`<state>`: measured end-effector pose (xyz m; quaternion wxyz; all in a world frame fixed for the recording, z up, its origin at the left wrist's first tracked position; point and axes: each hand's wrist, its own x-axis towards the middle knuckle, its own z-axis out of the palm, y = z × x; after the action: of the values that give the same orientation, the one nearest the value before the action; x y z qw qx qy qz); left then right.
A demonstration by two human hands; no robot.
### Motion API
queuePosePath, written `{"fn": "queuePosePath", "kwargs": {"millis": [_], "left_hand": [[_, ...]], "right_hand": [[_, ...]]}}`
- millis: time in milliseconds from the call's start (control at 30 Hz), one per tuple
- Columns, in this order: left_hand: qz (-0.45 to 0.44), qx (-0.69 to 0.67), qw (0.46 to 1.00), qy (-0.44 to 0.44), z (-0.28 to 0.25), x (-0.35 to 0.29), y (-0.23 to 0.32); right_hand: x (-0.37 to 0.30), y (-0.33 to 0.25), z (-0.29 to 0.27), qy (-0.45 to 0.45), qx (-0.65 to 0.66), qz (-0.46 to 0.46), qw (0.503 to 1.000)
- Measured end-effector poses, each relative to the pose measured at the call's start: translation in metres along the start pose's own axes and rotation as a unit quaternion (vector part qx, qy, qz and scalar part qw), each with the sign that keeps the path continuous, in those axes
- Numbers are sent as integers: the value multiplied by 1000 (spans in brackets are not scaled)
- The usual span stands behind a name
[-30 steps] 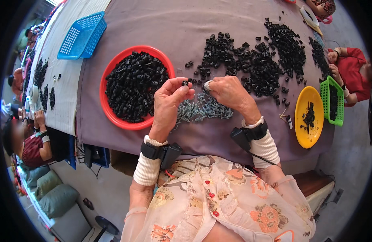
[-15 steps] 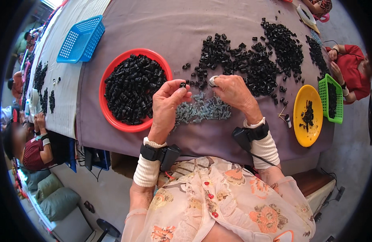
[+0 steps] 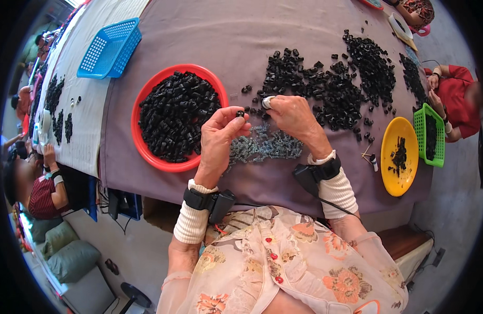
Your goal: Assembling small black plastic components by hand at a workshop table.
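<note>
Between the thumb and forefinger of my left hand (image 3: 218,140) is a small black plastic part (image 3: 240,113), round with a hollow end. Just to its right, my right hand (image 3: 296,119) is closed in a pinch, with white wrapping (image 3: 267,102) on a fingertip. Whatever those fingers hold, if anything, is too small or hidden to make out. Below both hands lies a spread of small metal springs (image 3: 267,148). Loose black plastic parts (image 3: 333,94) are heaped beyond my right hand. A red basin (image 3: 135,125) full of similar black parts stands left of my left hand.
A blue basket (image 3: 109,49) sits at the far left. On the right are a yellow plate (image 3: 392,180) with black bits, a green basket (image 3: 429,131), and a small white bottle (image 3: 374,162) beside thin sticks. Other people work along both sides.
My right hand has moved a little left, closer to the black part in my left hand. My left hand keeps its pinch. The whole view has shifted slightly.
</note>
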<state>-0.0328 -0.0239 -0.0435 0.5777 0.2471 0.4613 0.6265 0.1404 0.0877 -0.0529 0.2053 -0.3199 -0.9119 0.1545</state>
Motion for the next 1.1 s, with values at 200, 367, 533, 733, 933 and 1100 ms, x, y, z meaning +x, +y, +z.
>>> {"fn": "queuePosePath", "kwargs": {"millis": [200, 367, 533, 733, 933, 1100], "left_hand": [[-8, -3, 1000, 1, 0, 0, 0], [6, -23, 1000, 12, -4, 0, 2], [13, -29, 999, 15, -3, 0, 5], [11, -35, 999, 15, -9, -1, 4], [14, -35, 999, 19, -6, 1, 3], [11, -18, 1000, 12, -3, 1, 1]], "right_hand": [[0, -3, -3, -39, -20, -14, 999], [3, -3, 2, -4, 5, -25, 1000], [10, -10, 6, 6, 3, -11, 1000], [19, -13, 13, 2, -3, -22, 1000], [22, -19, 19, -42, -66, -32, 996], [19, -16, 14, -5, -36, -45, 998]]}}
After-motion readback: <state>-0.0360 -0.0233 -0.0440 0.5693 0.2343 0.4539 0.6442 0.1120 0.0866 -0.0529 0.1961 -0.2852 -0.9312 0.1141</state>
